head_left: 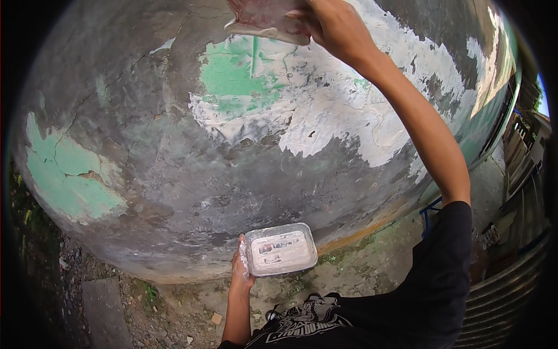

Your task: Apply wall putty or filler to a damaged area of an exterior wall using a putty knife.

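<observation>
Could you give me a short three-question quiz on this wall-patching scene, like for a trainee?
1. True or false: the right hand presses a flat scraper to the wall.
2. What does the left hand hold?
A. brush
B. rectangular tray of white paste
C. hammer
3. What colour is the old paint under the white patches?

Key:
1. True
2. B
3. Green

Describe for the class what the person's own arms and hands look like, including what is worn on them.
Both forearms are bare, with no gloves, watch or bands visible. The right arm shows a short black sleeve at the upper arm. The left hand has white smears on its fingers. The right hand is bare. The black shirt carries a pale printed graphic.
</observation>
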A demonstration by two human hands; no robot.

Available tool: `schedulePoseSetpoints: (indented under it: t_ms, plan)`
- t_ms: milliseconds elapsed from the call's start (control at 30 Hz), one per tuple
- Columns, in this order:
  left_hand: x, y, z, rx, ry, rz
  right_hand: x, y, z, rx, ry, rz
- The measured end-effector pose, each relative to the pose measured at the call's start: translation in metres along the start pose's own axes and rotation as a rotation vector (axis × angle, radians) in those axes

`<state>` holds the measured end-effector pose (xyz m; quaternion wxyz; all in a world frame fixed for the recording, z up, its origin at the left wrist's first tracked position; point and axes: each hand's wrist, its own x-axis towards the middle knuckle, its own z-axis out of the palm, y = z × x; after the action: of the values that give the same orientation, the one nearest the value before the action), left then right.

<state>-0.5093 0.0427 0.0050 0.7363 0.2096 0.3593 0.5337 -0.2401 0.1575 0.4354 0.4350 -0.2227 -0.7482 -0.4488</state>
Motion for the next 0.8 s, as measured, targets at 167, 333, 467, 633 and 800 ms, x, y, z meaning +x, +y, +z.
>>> schedulePoseSetpoints:
  t_ms: [167, 333, 467, 633, 800]
  plan:
    - [0.001, -0.004, -0.009, -0.014, 0.017, -0.034, -0.050, -0.043, 0.047, -0.054, -0.350, -0.237]
    - [0.002, -0.005, -0.015, -0.053, -0.010, -0.020, -0.028, -0.011, 0.056, -0.079, -0.198, -0.187]
    - [0.002, -0.007, -0.026, -0.079, 0.011, -0.038, 0.024, 0.013, 0.040, -0.118, -0.122, -0.073]
    - [-0.002, -0.004, -0.023, -0.063, -0.001, -0.002, 0.070, 0.052, 0.036, -0.111, 0.044, 0.004]
    - [-0.012, -0.005, -0.029, -0.069, -0.011, 0.027, 0.083, 0.050, 0.017, -0.103, 0.142, 0.022]
